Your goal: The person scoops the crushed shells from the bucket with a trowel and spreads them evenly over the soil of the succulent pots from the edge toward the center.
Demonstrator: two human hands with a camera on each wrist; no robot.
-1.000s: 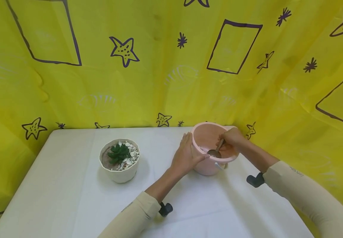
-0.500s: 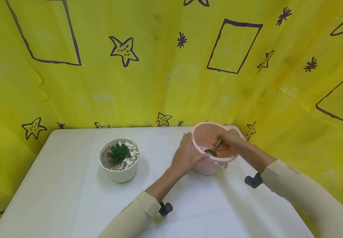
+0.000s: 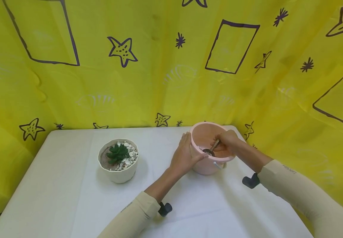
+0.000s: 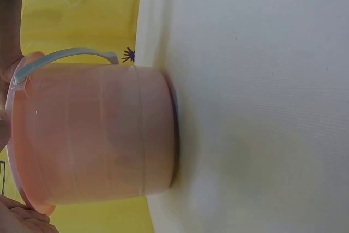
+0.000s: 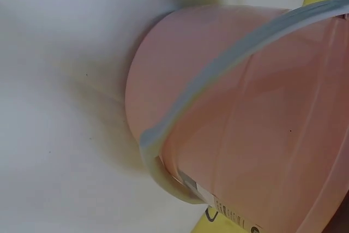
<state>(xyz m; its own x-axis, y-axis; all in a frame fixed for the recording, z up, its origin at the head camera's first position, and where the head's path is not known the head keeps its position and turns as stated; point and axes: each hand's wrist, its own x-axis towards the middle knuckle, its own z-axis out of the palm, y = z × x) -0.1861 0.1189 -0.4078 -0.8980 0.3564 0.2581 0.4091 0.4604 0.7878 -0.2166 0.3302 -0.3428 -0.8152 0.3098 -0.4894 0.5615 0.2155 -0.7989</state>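
Note:
Upright on the white table stands a pink bucket (image 3: 205,168), with a pale handle (image 5: 218,72) hanging down its side. My left hand (image 3: 184,157) holds its rim at the near left, thumb over the edge and fingers along the outer wall. My right hand (image 3: 228,140) reaches over the right side of the rim and grips a metal spoon (image 3: 216,144) by its handle. The spoon's bowl tilts down inside the bucket, close to the near left wall. A little white matter shows beside it; the bucket's floor is mostly hidden. Both wrist views show mainly the bucket's outer wall (image 4: 103,135).
To the left, a cream pot (image 3: 121,176) holds a green succulent (image 3: 117,154) among white pebbles (image 3: 132,154). The white table (image 3: 55,191) meets a yellow patterned curtain (image 3: 144,89) at the back and right. A printed label (image 5: 232,215) is on the bucket's side.
The right hand and spoon have shifted slightly left within the bucket, toward its near left wall. The left hand keeps its hold on the rim, and the bucket stays in place.

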